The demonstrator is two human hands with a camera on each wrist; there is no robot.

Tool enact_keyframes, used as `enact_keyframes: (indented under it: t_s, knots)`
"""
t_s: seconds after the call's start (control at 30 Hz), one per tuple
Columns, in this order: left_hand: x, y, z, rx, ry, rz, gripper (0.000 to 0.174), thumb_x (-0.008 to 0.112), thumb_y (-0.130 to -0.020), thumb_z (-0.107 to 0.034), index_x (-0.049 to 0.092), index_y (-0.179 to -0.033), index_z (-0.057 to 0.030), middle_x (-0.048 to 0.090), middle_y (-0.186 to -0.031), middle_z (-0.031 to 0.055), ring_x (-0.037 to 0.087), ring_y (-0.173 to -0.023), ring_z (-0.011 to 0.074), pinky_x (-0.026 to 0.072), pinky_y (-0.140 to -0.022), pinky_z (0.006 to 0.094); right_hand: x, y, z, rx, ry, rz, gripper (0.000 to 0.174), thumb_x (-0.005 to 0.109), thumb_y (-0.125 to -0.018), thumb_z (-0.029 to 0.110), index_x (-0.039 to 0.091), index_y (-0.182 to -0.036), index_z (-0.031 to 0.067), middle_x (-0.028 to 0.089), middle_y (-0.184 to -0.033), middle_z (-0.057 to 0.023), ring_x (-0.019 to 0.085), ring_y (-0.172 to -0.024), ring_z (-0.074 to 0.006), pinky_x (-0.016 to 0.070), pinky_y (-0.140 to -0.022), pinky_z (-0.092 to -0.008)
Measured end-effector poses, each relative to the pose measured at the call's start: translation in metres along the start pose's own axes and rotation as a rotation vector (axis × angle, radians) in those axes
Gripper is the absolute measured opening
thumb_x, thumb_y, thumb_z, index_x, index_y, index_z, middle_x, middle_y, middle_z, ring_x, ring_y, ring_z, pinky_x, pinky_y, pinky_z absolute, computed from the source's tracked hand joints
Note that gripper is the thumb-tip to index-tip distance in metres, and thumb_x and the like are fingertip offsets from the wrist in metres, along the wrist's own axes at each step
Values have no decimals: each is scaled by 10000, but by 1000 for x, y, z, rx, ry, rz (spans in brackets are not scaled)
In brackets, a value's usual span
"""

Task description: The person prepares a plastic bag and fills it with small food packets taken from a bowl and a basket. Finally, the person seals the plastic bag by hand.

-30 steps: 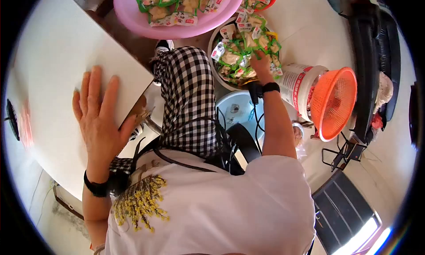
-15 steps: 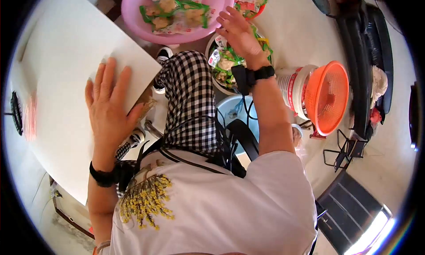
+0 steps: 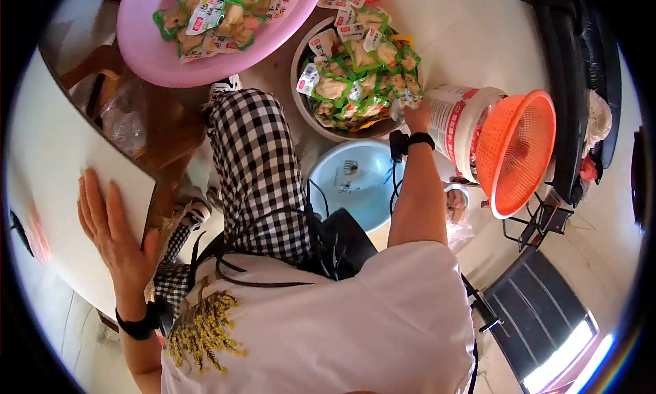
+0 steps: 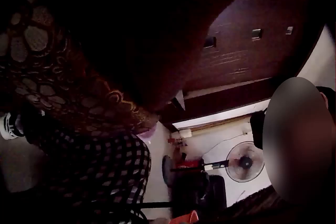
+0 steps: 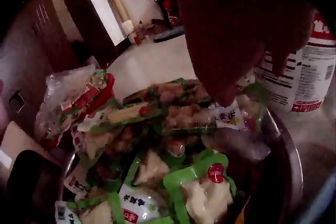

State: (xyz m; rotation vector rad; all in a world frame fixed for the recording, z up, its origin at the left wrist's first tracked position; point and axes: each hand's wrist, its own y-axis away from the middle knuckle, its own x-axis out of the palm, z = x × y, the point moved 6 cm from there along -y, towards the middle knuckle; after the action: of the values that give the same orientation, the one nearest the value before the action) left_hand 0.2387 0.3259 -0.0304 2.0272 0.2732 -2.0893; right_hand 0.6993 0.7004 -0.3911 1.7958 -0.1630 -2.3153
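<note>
My left hand (image 3: 113, 223) rests flat on the white tabletop (image 3: 51, 175) near its edge, fingers straight, holding nothing. At the right rim of a metal basin (image 3: 301, 107), my right hand (image 3: 418, 116) pinches a food packet (image 5: 231, 116) with a white label. In the right wrist view its fingertips come down on that packet from above. Green-edged clear packets (image 3: 362, 59) of pale food are heaped in the metal basin. A pink basin (image 3: 147, 73) at the upper left holds several similar packets (image 3: 236, 15), one with its white label facing up.
Below the metal basin stands a light blue basin (image 3: 372, 209). To the right are a white bucket (image 3: 444, 124) and an orange strainer (image 3: 540, 134). A red container (image 5: 107, 90) with bagged packets stands behind. Black cables (image 3: 239, 278) cross my lap.
My right hand has moved from near the pink basin back to the metal basin's right side. A white-labelled packet now shows on the pink basin's pile. My left hand stays on the table.
</note>
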Motion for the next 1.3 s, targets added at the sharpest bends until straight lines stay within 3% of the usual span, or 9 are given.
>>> enact_keyframes:
  t_s: [0.17, 0.27, 0.4, 0.6, 0.7, 1.0, 1.17, 1.23, 1.3]
  knots:
    - [5, 1, -1, 14, 17, -13, 655, 475, -883, -378, 316, -1416, -31, 251, -1491, 262, 256, -1361, 457, 206, -1093, 546, 4, -10, 37, -276, 75, -90, 739, 787, -640, 243, 439, -1269, 72, 521, -1188, -212, 516, -1092, -406, 441, -916, -499]
    - [6, 2, 1, 19, -8, 12, 691, 417, -927, -481, 284, -1437, -32, 229, -1499, 259, 254, -1368, 442, 214, -1095, 531, 14, -17, 48, -252, -2, -17, 812, 822, -603, 294, 410, -1281, 122, 533, -1177, -197, 509, -1108, -412, 446, -912, -512]
    - [6, 1, -2, 2, 3, 8, 667, 427, -919, -456, 290, -1431, -51, 235, -1490, 277, 276, -1350, 462, 229, -1079, 553, 33, -29, 40, 60, 186, 48, 829, 879, -491, 394, 528, -1134, 8, 602, -1087, -212, 583, -1013, -377, 502, -843, -453]
    - [5, 3, 1, -18, 9, 19, 674, 430, -913, -467, 287, -1433, -64, 233, -1486, 288, 276, -1344, 474, 228, -1078, 554, 34, -8, 65, 163, 247, -66, 667, 826, -563, 388, 604, -1035, -28, 640, -1040, -229, 629, -961, -366, 519, -793, -447]
    - [7, 4, 1, 2, 6, -5, 680, 450, -899, -466, 314, -1414, -43, 251, -1479, 290, 276, -1343, 479, 227, -1078, 556, 63, -20, 37, 201, 178, 71, 589, 794, -607, 352, 596, -1004, -36, 633, -1035, -243, 618, -976, -372, 509, -815, -447]
    - [-2, 0, -3, -19, 19, 48, 691, 574, -781, -236, 357, -1401, -22, 271, -1488, 249, 257, -1376, 415, 191, -1113, 517, 17, 25, 42, 87, -149, -105, 418, 669, -702, 108, 526, -1065, -40, 617, -1027, -241, 599, -969, -396, 481, -821, -459]
    - [-5, -5, -2, -91, 17, 89, 746, 629, -707, -176, 379, -1397, -44, 281, -1497, 208, 259, -1381, 388, 176, -1121, 499, -49, 28, 130, -423, -659, -67, 417, 599, -755, -4, 540, -1164, 48, 624, -1062, -98, 600, -904, -188, 495, -726, -295]
    - [-6, -3, -2, -86, 54, 42, 756, 654, -696, -171, 392, -1397, -62, 289, -1500, 179, 265, -1384, 363, 180, -1118, 499, -76, 34, 185, -231, -1034, 126, 377, 591, -763, -62, 578, -1132, 17, 600, -1043, -51, 583, -925, -144, 490, -791, -299]
    - [-7, -2, -2, -91, 66, 22, 759, 667, -694, -173, 399, -1397, -73, 293, -1501, 169, 267, -1385, 353, 184, -1117, 499, -111, 40, 251, -450, -933, 188, 374, 613, -768, -33, 576, -1137, 19, 600, -1068, -48, 575, -951, -139, 490, -788, -284]
